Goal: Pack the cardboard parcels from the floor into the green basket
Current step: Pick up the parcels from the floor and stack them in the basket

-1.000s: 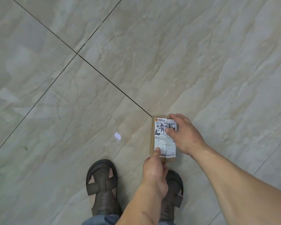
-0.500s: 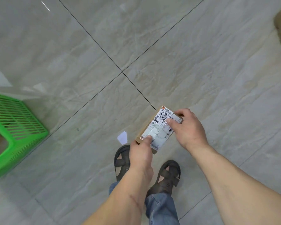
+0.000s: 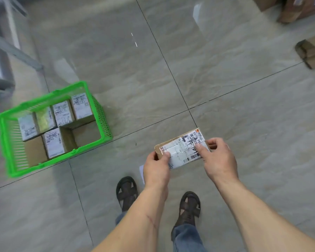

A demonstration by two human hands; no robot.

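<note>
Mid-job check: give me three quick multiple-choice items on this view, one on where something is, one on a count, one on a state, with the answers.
1. Where does the green slatted plastic basket stand relative to the person's feet?
A. Ahead and to the left
B. Behind them
C. Directly to the right

2. How many white-labelled cardboard parcels stand upright inside the basket?
A. Two
B. Five
C. Nine

3. What is the state of the flat brown cardboard parcel with the white shipping label?
A. Lying on the floor
B. Already in the basket
C. Held off the floor in both hands

Answers: 1 A, the basket sits on the tiles at the view's left; 2 B, five labelled tops show; 3 C, the left hand and right hand grip its two ends.
</note>
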